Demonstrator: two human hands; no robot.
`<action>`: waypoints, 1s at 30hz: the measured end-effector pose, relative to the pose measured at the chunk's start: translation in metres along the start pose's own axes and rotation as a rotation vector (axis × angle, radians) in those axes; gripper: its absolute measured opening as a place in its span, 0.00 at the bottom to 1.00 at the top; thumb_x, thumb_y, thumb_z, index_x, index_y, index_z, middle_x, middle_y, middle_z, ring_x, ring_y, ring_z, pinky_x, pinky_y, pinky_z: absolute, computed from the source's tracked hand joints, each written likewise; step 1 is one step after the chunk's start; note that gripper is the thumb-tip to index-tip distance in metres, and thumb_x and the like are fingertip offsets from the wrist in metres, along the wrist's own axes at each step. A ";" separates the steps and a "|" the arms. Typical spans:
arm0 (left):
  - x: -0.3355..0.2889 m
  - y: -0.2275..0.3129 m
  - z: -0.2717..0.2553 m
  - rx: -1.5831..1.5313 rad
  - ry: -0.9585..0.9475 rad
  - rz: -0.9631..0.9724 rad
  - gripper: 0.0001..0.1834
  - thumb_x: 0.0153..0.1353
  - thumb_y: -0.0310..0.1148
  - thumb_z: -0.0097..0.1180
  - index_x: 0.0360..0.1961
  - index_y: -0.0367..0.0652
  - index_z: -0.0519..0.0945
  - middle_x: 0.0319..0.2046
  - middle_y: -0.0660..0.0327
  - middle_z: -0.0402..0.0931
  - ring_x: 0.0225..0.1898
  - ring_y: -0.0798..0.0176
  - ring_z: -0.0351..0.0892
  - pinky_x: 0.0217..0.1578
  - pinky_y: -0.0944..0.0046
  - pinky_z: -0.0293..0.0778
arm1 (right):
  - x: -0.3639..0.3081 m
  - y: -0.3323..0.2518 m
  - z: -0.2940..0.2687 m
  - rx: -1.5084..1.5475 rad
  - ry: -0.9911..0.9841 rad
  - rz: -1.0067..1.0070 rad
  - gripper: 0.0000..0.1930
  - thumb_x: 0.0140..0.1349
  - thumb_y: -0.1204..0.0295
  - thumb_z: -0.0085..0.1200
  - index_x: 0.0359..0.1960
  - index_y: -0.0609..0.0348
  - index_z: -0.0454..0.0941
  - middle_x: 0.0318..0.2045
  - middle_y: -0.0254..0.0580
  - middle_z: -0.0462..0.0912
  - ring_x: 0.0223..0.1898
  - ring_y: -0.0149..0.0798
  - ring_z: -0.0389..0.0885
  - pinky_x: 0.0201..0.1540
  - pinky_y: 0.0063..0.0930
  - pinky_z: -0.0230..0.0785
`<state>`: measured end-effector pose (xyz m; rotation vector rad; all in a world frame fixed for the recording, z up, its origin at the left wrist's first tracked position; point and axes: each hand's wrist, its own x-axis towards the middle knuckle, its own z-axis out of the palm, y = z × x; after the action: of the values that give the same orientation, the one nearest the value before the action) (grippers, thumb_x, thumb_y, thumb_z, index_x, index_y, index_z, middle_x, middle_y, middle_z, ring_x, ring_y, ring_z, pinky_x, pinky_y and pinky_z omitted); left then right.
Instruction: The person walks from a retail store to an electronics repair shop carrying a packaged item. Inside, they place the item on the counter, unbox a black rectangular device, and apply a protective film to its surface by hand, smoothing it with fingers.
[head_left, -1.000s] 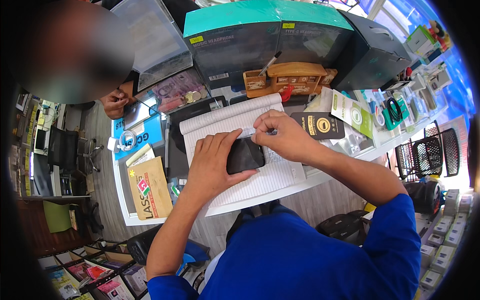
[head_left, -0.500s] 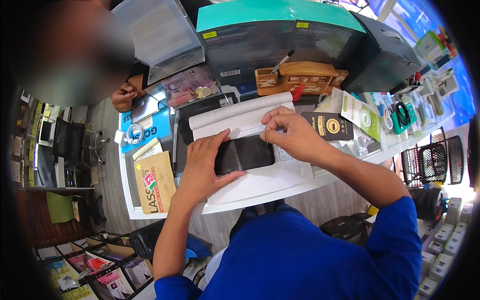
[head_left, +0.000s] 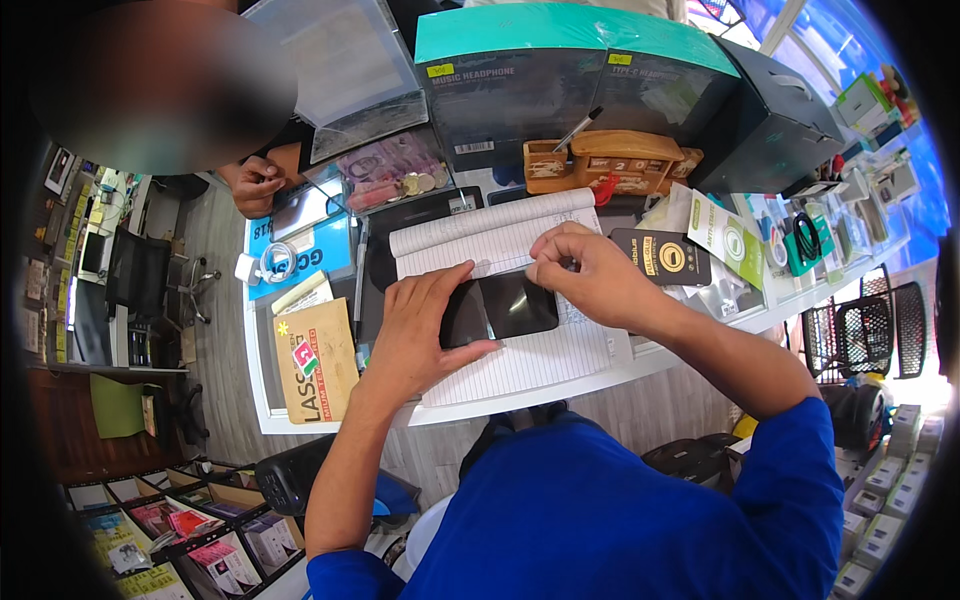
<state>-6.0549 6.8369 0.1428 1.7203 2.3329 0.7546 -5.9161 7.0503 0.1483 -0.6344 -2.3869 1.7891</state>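
A black smartphone (head_left: 520, 306) lies face up on an open lined notebook (head_left: 540, 366). My left hand (head_left: 412, 325) grips its left end, thumb along the near edge and fingers at the far edge. A slanting line divides a duller left part of the screen from a glossier right part; whether it is a film edge or a reflection is unclear. My right hand (head_left: 585, 268) is pinched closed at the phone's far right corner. Anything between those fingertips is too small to make out.
Right of the notebook lie a black packet (head_left: 660, 257) and a white-green packet (head_left: 725, 235). Behind stand a wooden calendar holder (head_left: 625, 160), large headphone boxes (head_left: 510, 110) and a clear cash box (head_left: 395, 180). A brown envelope (head_left: 318, 365) lies left. Another person's hand (head_left: 255, 185) rests beyond.
The whole view has shifted slightly, so the desk appears a little further right. Both hands keep their places at the phone, and the slanting line on its screen shows brighter.
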 end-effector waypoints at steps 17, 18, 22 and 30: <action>0.000 0.001 -0.001 0.029 0.011 0.021 0.48 0.41 0.49 0.76 0.63 0.46 0.70 0.55 0.54 0.75 0.57 0.48 0.70 0.61 0.52 0.61 | -0.012 -0.003 0.004 -0.110 -0.059 -0.033 0.17 0.59 0.62 0.63 0.21 0.61 0.75 0.51 0.47 0.75 0.53 0.42 0.72 0.54 0.33 0.64; 0.000 0.001 -0.001 0.028 0.008 0.021 0.47 0.41 0.49 0.76 0.63 0.46 0.70 0.55 0.54 0.75 0.57 0.48 0.70 0.61 0.52 0.61 | -0.011 -0.004 0.004 -0.097 -0.075 -0.023 0.16 0.60 0.63 0.63 0.21 0.60 0.74 0.53 0.45 0.74 0.49 0.38 0.73 0.51 0.31 0.65; -0.002 0.000 0.000 0.035 0.013 0.024 0.48 0.41 0.50 0.76 0.63 0.46 0.70 0.55 0.54 0.74 0.57 0.48 0.70 0.61 0.52 0.60 | -0.010 -0.010 0.005 -0.039 -0.104 -0.012 0.17 0.61 0.65 0.62 0.20 0.59 0.71 0.55 0.43 0.73 0.44 0.32 0.74 0.47 0.28 0.66; -0.002 -0.002 0.002 0.073 0.021 0.054 0.47 0.46 0.51 0.73 0.65 0.45 0.68 0.53 0.55 0.73 0.56 0.53 0.72 0.60 0.51 0.60 | -0.008 -0.017 0.007 -0.043 -0.072 -0.061 0.18 0.58 0.65 0.61 0.16 0.63 0.72 0.50 0.54 0.77 0.53 0.46 0.75 0.52 0.35 0.66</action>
<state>-6.0553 6.8349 0.1401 1.8207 2.3648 0.7081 -5.9156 7.0369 0.1637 -0.5037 -2.4693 1.7695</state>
